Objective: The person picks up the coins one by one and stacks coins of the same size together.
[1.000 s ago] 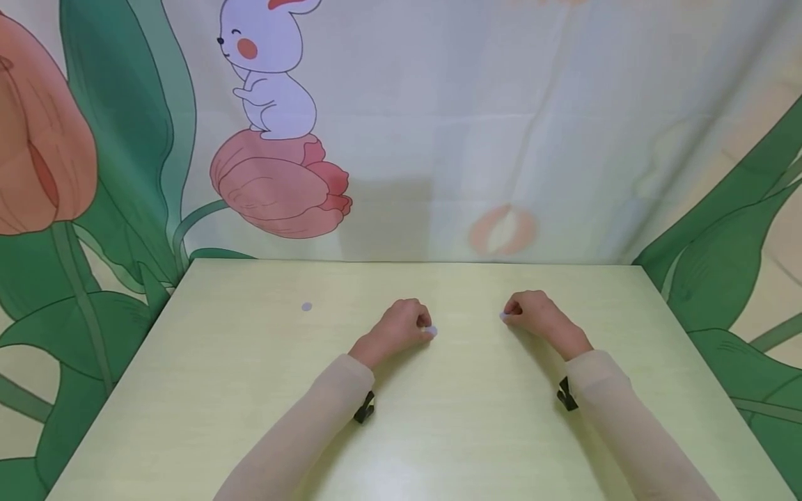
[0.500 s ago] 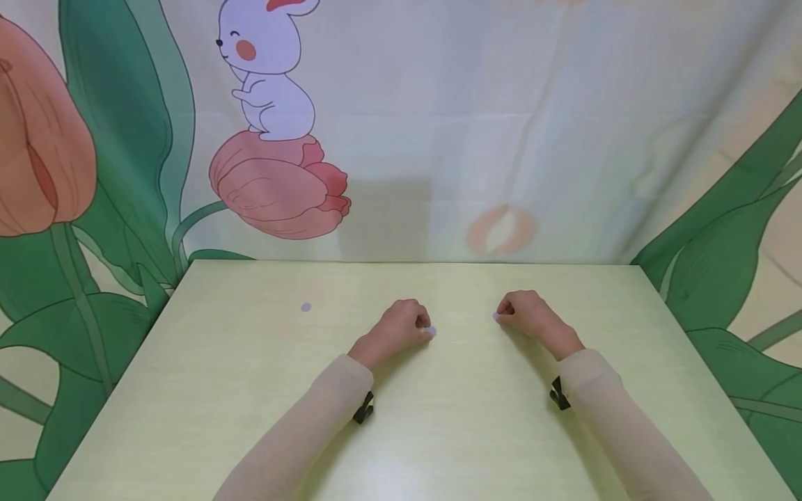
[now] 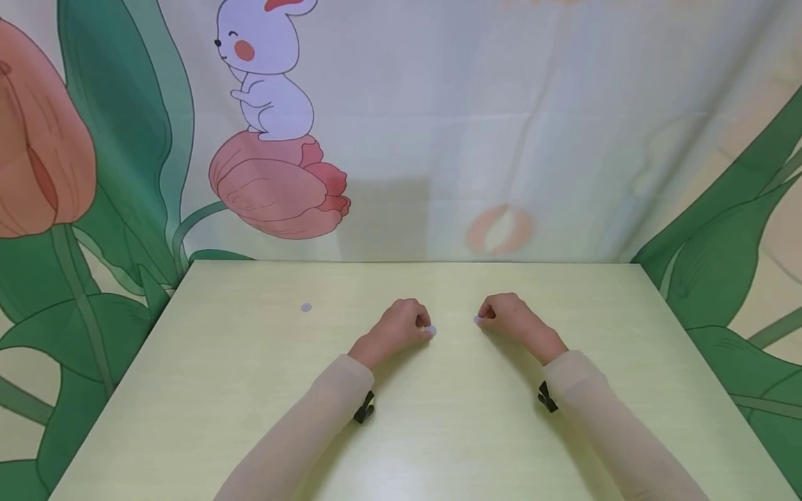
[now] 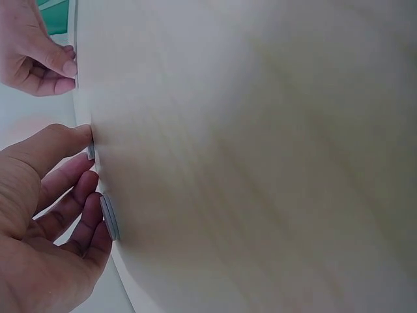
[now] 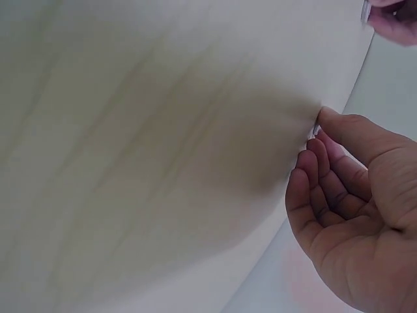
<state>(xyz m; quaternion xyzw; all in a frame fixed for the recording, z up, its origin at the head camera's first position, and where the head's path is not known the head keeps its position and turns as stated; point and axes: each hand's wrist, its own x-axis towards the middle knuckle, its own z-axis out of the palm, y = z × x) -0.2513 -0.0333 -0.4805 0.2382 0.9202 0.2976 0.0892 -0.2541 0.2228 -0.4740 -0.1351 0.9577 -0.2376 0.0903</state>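
Note:
Both hands work low over the table (image 3: pixel 401 431), thumbs and fingertips facing each other. Between thumb and forefinger my left hand (image 3: pixel 393 335) pinches a small pale disc (image 3: pixel 431 330) at the tabletop. A little to the right, my right hand (image 3: pixel 515 321) pinches another small pale disc (image 3: pixel 478 320), mostly covered by the fingertips in the right wrist view. A third pale disc (image 3: pixel 306 307) lies flat to the left of the left hand. In the left wrist view, a grey disc with layered edges (image 4: pixel 109 216) shows beside the lower fingers; whether they touch it I cannot tell.
Behind the table's far edge hangs a curtain (image 3: pixel 401 139) printed with a rabbit, tulips and leaves. Long pale sleeves (image 3: pixel 301 431) cover both forearms, with a black strap piece (image 3: pixel 365 408) under each wrist.
My right hand has slid left with its disc, narrowing the gap to the left hand. The left hand and the lone disc have stayed in place.

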